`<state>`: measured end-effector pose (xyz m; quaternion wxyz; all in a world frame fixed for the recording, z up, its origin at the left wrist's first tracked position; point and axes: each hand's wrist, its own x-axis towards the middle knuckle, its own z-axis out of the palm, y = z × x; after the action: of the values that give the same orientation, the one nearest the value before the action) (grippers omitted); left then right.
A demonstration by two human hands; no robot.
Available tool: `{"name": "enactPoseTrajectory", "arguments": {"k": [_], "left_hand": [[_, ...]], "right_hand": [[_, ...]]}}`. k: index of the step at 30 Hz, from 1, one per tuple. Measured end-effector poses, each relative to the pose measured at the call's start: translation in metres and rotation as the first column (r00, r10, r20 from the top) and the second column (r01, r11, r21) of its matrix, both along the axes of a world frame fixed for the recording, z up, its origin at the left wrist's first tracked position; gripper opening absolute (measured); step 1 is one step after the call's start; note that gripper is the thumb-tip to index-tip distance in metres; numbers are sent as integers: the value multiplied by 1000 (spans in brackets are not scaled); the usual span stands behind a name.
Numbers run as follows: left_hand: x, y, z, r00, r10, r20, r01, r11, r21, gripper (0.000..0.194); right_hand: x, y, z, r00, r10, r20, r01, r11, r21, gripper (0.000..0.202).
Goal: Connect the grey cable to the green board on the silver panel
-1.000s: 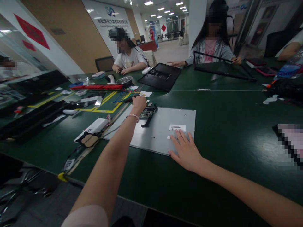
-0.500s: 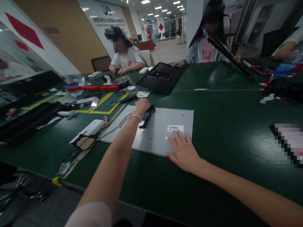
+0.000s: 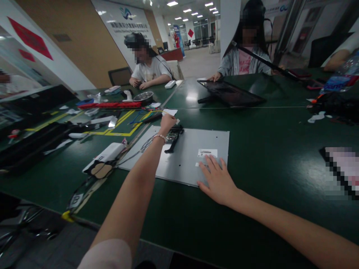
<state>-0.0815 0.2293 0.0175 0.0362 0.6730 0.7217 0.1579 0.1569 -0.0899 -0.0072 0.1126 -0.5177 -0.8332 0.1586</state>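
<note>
A flat silvery metal panel point(image 3: 193, 138) lies on the green table in front of me. My right hand point(image 3: 220, 181) rests on its near right part, fingers spread, beside a white label point(image 3: 207, 152). Over the panel's far left part, my left hand point(image 3: 167, 124) is closed with the fingers bunched. A small pale piece shows at its fingertips, too small to name. Right beneath that hand is a green circuit board in a black bracket point(image 3: 175, 139), partly hidden by it. Grey cables point(image 3: 146, 144) run from there across the panel's left side.
A white battery pack point(image 3: 105, 158) with wires lies left of the panel. Coloured wires and a red strip point(image 3: 109, 105) are farther back. Two people sit across the table; one holds a dark flat panel point(image 3: 232, 93). A phone point(image 3: 343, 168) lies at right.
My left hand has lifted slightly off the circuit board, showing more of it, and a pale piece now shows at its fingertips. Across the table, the dark panel has moved right and tilted.
</note>
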Motion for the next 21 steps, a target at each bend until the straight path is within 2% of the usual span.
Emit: {"name": "enactPoseTrajectory", "arguments": {"k": [3,6,10,12,17,21], "left_hand": [[-6,-6,-1,998,59,25,-59,998,7,28],[-21,-16,-4,991,103,88,-111,989,99,36],[-61,-37,-15,991,90,97,-114,956,272,43],[-86,-49,-21,987,133,94,-156,938,311,45],[-140,-74,-32,956,251,150,-274,949,155,50],[-156,-85,-29,957,266,111,-275,959,66,49]], "right_hand": [[1,0,2,1000,5,3,-5,1000,-14,71],[0,-1,3,1000,-3,8,3,1000,-11,71],[0,-2,1,1000,-9,14,9,1000,14,70],[0,-2,1,1000,-3,19,3,1000,19,70],[2,-1,3,998,18,61,-16,1000,-27,73],[3,-1,6,994,29,108,-22,997,-72,74]]}}
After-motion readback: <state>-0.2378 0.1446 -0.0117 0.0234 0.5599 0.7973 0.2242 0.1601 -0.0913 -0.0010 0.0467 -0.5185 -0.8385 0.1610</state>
